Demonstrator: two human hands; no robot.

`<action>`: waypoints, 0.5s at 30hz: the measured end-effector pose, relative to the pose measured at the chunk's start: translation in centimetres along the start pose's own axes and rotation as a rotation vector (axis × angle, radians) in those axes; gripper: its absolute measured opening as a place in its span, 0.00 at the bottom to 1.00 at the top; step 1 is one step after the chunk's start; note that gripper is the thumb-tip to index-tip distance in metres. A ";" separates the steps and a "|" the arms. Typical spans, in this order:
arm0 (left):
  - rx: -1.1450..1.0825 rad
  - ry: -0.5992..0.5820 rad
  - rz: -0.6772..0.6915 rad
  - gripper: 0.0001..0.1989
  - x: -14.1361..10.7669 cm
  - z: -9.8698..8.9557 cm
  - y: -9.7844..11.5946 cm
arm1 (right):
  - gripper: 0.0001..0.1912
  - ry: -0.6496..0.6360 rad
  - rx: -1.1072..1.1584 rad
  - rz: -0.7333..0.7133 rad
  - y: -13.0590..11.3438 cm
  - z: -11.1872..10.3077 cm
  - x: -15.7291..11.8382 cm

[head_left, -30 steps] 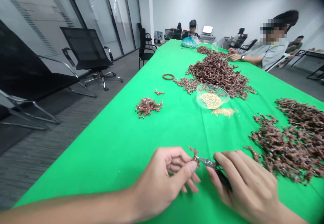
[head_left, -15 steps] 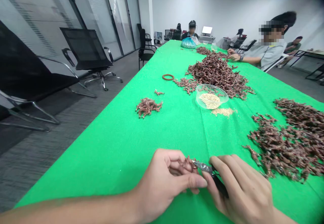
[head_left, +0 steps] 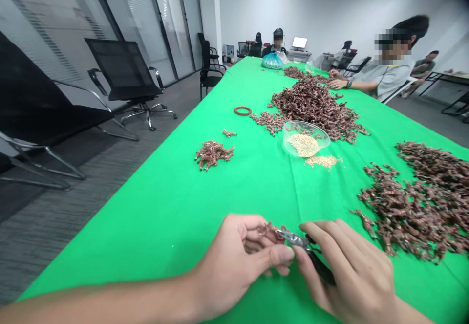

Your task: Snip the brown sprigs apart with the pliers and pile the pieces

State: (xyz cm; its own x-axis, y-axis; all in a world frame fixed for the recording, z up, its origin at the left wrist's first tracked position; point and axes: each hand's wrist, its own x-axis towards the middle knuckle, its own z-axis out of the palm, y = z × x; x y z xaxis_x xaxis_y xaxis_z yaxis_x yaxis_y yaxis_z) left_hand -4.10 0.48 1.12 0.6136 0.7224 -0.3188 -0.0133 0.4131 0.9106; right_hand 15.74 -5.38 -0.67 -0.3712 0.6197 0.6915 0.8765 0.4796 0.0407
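My left hand (head_left: 238,260) is closed, its fingertips pinching a small reddish-brown, branching piece (head_left: 271,229); its exact kind is too small to tell. In my right hand (head_left: 351,270) is a pair of pliers (head_left: 298,241) with dark handles and thin silver jaws. The jaw tips touch the piece at my left fingertips; whether they grip it I cannot make out. Similar brown pieces lie in a large heap (head_left: 414,211) to the right of my right hand. A small pile (head_left: 214,155) of them lies ahead to the left, with a single piece (head_left: 229,133) just beyond.
A clear plastic bowl (head_left: 289,152) holds tiny pale-gold bits, and some are spilled (head_left: 324,161) beside it. Behind it rises another heap (head_left: 315,101). A brown ring (head_left: 242,111) lies on the green cloth (head_left: 154,206). A co-worker (head_left: 394,70) sits at the right; chairs (head_left: 117,70) stand left.
The pliers' jaws have shifted slightly left along the brown piece, and more of the piece shows above my left fingers. My right index finger has straightened a little.
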 end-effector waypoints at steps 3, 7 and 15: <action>0.013 0.018 -0.004 0.11 0.1 -0.1 -0.1 | 0.14 -0.002 0.086 0.060 0.5 0.0 0.0; 0.033 0.014 0.015 0.11 0.2 -0.1 -0.4 | 0.14 -0.026 0.185 0.125 1.1 0.3 -0.3; 0.234 0.065 0.187 0.09 0.8 -1.2 0.3 | 0.05 -0.160 0.457 0.399 1.5 1.2 -0.1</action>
State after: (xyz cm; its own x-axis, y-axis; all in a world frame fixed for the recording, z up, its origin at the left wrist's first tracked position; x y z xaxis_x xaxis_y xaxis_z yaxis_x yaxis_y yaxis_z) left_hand -4.56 1.86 0.79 0.5658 0.8109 -0.1495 0.0656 0.1365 0.9885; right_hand 16.70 -4.03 -1.57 -0.1149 0.8743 0.4715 0.7509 0.3872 -0.5350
